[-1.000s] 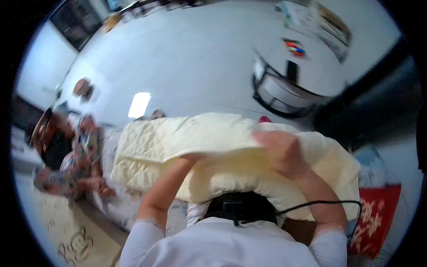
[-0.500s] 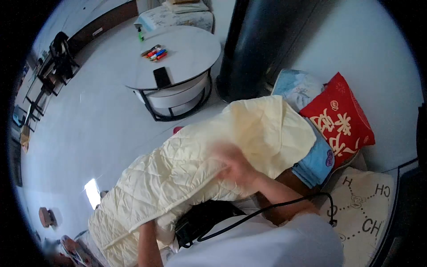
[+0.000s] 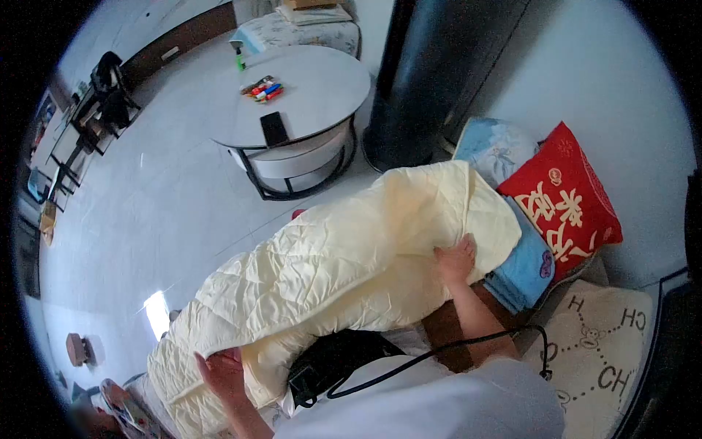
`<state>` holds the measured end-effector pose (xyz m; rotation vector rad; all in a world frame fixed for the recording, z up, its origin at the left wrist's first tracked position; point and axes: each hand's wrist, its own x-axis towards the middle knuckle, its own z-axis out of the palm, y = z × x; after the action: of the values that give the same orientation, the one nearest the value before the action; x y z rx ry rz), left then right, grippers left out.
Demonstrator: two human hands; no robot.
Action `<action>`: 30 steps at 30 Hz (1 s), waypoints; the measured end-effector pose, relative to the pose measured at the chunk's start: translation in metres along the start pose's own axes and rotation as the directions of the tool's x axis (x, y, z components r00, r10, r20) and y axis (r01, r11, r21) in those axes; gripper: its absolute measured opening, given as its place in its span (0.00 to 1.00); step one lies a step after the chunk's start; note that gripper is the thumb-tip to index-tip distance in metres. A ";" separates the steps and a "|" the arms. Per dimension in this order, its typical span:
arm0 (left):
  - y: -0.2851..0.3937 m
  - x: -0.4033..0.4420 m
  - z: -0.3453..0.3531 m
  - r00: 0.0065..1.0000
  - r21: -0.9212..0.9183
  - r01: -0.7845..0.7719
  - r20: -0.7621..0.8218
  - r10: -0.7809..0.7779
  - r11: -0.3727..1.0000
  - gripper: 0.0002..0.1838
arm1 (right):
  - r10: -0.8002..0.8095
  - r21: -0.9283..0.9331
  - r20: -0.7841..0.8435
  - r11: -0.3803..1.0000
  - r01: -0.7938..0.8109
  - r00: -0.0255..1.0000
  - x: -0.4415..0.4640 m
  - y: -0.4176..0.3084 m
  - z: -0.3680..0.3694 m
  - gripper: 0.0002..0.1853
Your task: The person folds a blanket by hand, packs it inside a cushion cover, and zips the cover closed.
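A cream quilted blanket (image 3: 292, 271) lies lengthwise in front of me, partly folded over itself. My right hand (image 3: 457, 262) rests on its upper layer near the right end, fingers spread and nothing gripped. At the lower left, my left hand (image 3: 221, 374) is by the edge of the fold. Its thumb stands apart, while the other fingers are partly hidden beneath the layer. Beyond the blanket's right end is a folded blue cloth (image 3: 523, 256) with a red cushion (image 3: 567, 201) behind it.
A round white table (image 3: 314, 95) holds a black phone (image 3: 274, 129), several coloured pens (image 3: 263, 89) and a green bottle (image 3: 240, 58). A dark column (image 3: 417, 88) stands behind. A black cord (image 3: 439, 342) crosses my right forearm. A printed beige cushion (image 3: 603, 344) lies to the right.
My right hand has moved right and away from me, from a blurred sweep over the middle to rest on the blanket. My left hand now shows more from under the edge.
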<state>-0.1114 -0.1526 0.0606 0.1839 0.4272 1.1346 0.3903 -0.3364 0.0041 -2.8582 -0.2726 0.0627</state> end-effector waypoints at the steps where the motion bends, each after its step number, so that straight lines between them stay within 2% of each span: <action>1: 0.004 0.004 -0.007 1.000 -0.004 -0.018 -0.001 0.018 1.000 0.24 | -0.018 0.004 0.002 1.000 0.018 1.000 0.020 0.013 0.008 0.49; 3: 0.016 0.015 -0.030 0.973 0.153 -0.108 -0.189 0.136 0.982 0.18 | -0.021 0.226 0.273 0.973 -0.043 0.962 0.057 0.042 0.031 0.44; 4: 0.027 0.014 -0.044 0.977 0.146 -0.126 -0.154 0.148 0.981 0.18 | 0.095 0.496 0.355 0.824 -0.273 0.930 0.062 0.033 0.009 0.38; 5: 0.034 0.012 -0.059 0.976 0.146 -0.126 -0.156 0.149 0.981 0.18 | 0.154 0.821 0.323 0.445 -0.358 0.934 0.070 0.036 -0.002 0.32; 6: 0.037 0.009 -0.052 0.976 0.171 -0.160 -0.121 0.182 0.972 0.18 | 0.135 0.889 0.235 0.371 -0.270 0.962 0.110 0.057 0.001 0.29; 7: 0.041 0.006 -0.045 0.974 0.199 -0.191 -0.085 0.211 0.961 0.17 | 0.093 0.875 0.179 0.441 -0.201 0.980 0.125 0.057 -0.044 0.28; 8: 0.046 0.001 -0.039 0.959 0.239 -0.228 -0.114 0.260 0.944 0.17 | 0.097 0.984 0.014 0.173 -0.030 0.995 0.162 0.073 -0.053 0.26; 9: 0.049 -0.006 -0.039 0.960 0.243 -0.222 -0.114 0.255 0.944 0.17 | 0.134 0.988 -0.107 0.127 0.090 0.985 0.181 0.079 -0.083 0.24; 11: 0.054 -0.027 -0.043 0.898 0.380 -0.302 -0.194 0.395 0.874 0.18 | 0.222 0.982 -0.130 0.165 0.094 0.966 0.181 0.073 -0.138 0.22; 12: 0.044 -0.034 -0.030 0.847 0.393 -0.339 -0.267 0.459 0.855 0.19 | 0.215 0.982 -0.125 0.166 0.089 0.969 0.190 0.086 -0.135 0.22; 13: 0.036 -0.040 -0.032 0.839 0.393 -0.349 -0.272 0.470 0.851 0.19 | 0.151 0.943 -0.163 0.314 0.109 0.975 0.207 0.109 -0.123 0.24; 14: 0.027 -0.049 -0.040 0.826 0.486 -0.291 -0.308 0.473 0.824 0.18 | 0.075 0.880 -0.189 0.456 0.135 0.979 0.218 0.127 -0.106 0.26; 15: 0.022 -0.061 -0.067 0.834 0.484 -0.195 -0.376 0.404 0.853 0.16 | 0.048 0.807 -0.233 0.566 0.165 0.971 0.214 0.139 -0.086 0.31; 16: 0.017 -0.073 -0.094 0.834 0.472 -0.099 -0.441 0.332 0.876 0.14 | 0.020 0.808 -0.227 0.562 0.176 0.974 0.212 0.152 -0.069 0.31; 17: 0.017 -0.090 -0.126 0.838 0.362 0.028 -0.517 0.175 0.932 0.12 | -0.009 0.622 -0.111 0.779 0.077 0.994 0.208 0.166 -0.052 0.35; 18: 0.003 -0.097 -0.113 0.838 0.342 0.124 -0.539 0.087 0.932 0.10 | -0.010 0.367 0.007 0.930 0.007 1.000 0.202 0.172 -0.037 0.39; 19: -0.012 -0.105 -0.098 0.828 0.320 0.213 -0.561 0.003 0.923 0.08 | 0.068 0.279 -0.061 0.959 -0.049 0.996 0.188 0.167 -0.028 0.39; 20: -0.011 -0.114 -0.102 0.812 0.320 0.187 -0.582 0.037 0.929 0.08 | 0.138 0.194 -0.133 0.975 -0.111 0.981 0.171 0.156 -0.026 0.38; 21: -0.010 -0.121 -0.111 0.780 0.259 0.219 -0.626 -0.009 0.941 0.08 | 0.029 0.306 -0.026 0.952 -0.019 0.999 0.131 0.116 -0.063 0.35; 22: -0.010 -0.125 -0.118 0.749 0.193 0.249 -0.659 -0.062 0.949 0.07 | 0.039 0.239 0.003 0.970 -0.039 0.999 0.148 0.128 -0.050 0.34; 23: -0.008 -0.129 -0.120 0.742 0.192 0.232 -0.669 -0.046 0.954 0.07 | 0.042 0.204 0.015 0.978 -0.044 0.999 0.155 0.128 -0.051 0.33; 24: -0.006 -0.128 -0.123 0.724 0.595 0.111 -0.597 0.345 0.796 0.08 | 0.045 0.168 0.026 0.985 -0.049 0.999 0.161 0.128 -0.051 0.33; 25: -0.006 -0.119 -0.110 0.660 0.884 0.027 -0.366 0.656 0.467 0.08 | 0.058 0.417 0.122 0.903 -0.104 0.991 0.155 0.113 -0.069 0.35; 26: -0.007 -0.112 -0.094 0.641 0.992 -0.026 -0.076 0.764 0.121 0.10 | 0.046 0.630 0.216 0.757 -0.175 0.975 0.152 0.097 -0.087 0.38; 27: -0.006 -0.098 -0.054 0.607 0.968 -0.066 0.232 0.760 -0.243 0.12 | 0.042 0.630 0.214 0.757 -0.170 0.976 0.161 0.086 -0.096 0.38; 28: -0.002 -0.087 -0.030 0.672 0.935 -0.126 0.327 0.664 -0.332 0.15 | 0.071 0.687 0.104 0.716 -0.123 0.992 0.173 0.073 -0.103 0.32; 29: 0.001 -0.074 -0.014 0.723 0.890 -0.195 0.414 0.553 -0.411 0.18 | 0.074 0.767 0.072 0.633 -0.102 0.995 0.175 0.051 -0.121 0.31; 30: 0.003 -0.056 -0.004 0.806 0.869 -0.234 0.425 0.412 -0.437 0.21 | 0.077 0.836 0.039 0.543 -0.075 0.996 0.178 0.029 -0.139 0.30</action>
<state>-0.1357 -0.2021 0.0715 2.0339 1.5360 1.0625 0.5798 -0.3657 0.1267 -1.8799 -0.0694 0.1600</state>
